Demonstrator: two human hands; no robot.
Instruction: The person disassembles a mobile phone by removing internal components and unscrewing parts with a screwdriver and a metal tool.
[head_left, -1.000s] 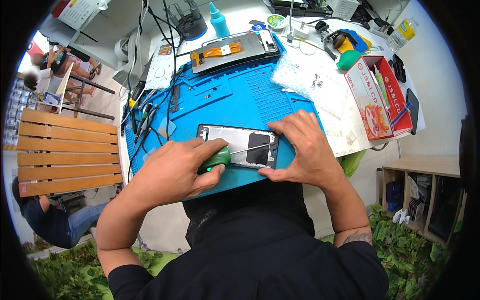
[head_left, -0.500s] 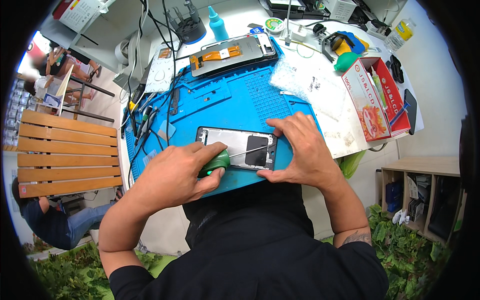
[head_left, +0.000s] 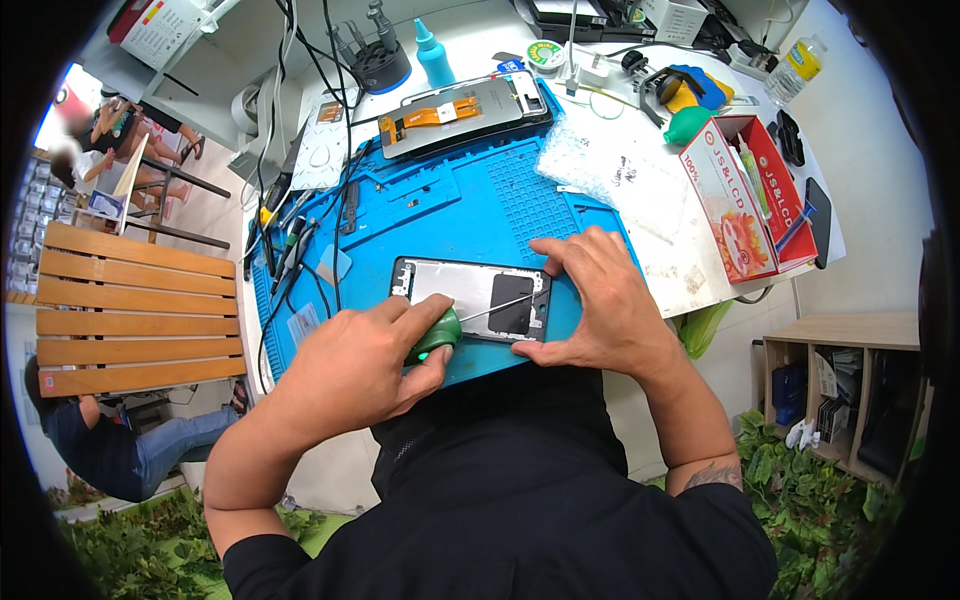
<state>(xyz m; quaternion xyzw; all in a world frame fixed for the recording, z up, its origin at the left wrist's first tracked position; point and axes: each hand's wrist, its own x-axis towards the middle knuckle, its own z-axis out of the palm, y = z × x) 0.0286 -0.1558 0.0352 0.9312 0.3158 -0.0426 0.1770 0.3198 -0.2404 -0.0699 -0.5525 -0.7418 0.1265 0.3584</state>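
An opened phone frame (head_left: pixel 455 280), dark-rimmed with a silvery inside and a black square patch, lies on the blue work mat (head_left: pixel 400 235) near the front edge. My left hand (head_left: pixel 365 350) is closed around a green-handled screwdriver (head_left: pixel 436 335). Its thin metal shaft slants across the frame, the tip by the right end of the black patch. My right hand (head_left: pixel 600 300) grips the frame's right end, thumb at the near edge and fingers at the far edge. Parts of the handle are hidden under my left fingers.
Behind the frame lies a phone screen (head_left: pixel 445 115) with an orange flex cable. A blue bottle (head_left: pixel 434 55) stands beyond it. Bubble wrap (head_left: pixel 585 155) and a red-and-white box (head_left: pixel 735 205) are to the right. Cables (head_left: pixel 335 150) and hand tools (head_left: pixel 290 245) crowd the left.
My left hand and the screwdriver have shifted slightly, the handle a little to the right and the tip a little to the left. My right hand keeps its grip on the phone frame.
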